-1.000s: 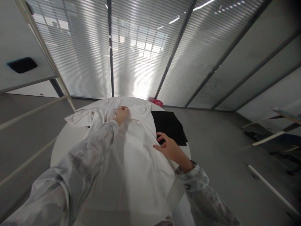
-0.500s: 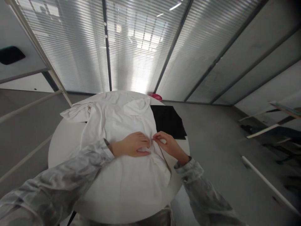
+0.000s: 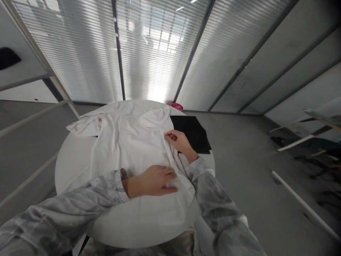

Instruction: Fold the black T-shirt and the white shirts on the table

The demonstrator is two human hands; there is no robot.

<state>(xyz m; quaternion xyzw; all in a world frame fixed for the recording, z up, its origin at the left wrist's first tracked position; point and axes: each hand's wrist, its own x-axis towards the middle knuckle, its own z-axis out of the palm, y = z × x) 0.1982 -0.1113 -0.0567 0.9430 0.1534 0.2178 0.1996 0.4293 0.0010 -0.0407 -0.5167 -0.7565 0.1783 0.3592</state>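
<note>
A white shirt (image 3: 133, 144) lies spread across a round white table (image 3: 69, 160), with shallow wrinkles running along it and its sleeve ends toward the far side. My left hand (image 3: 154, 180) rests on the near part of the shirt, palm down, with thumb and fingers apart. Farther up, my right hand (image 3: 180, 141) is closed in a pinch on the shirt's right side edge, just below the folded sleeve (image 3: 156, 117). Its fingertips are small in view. Beside that hand, a flat black sheet or folder (image 3: 190, 131) lies partly under the shirt.
A pink basket-like object (image 3: 176, 106) shows at the table's far edge. Behind stands a glass partition with blinds (image 3: 157, 64). A whiteboard on a pale frame (image 3: 57, 85) is at the left. On the right are a white bar (image 3: 301, 202) and furniture over grey floor.
My right hand has moved away from me along the shirt's right edge. My left hand has slid slightly toward me, and the two hands are now farther apart.
</note>
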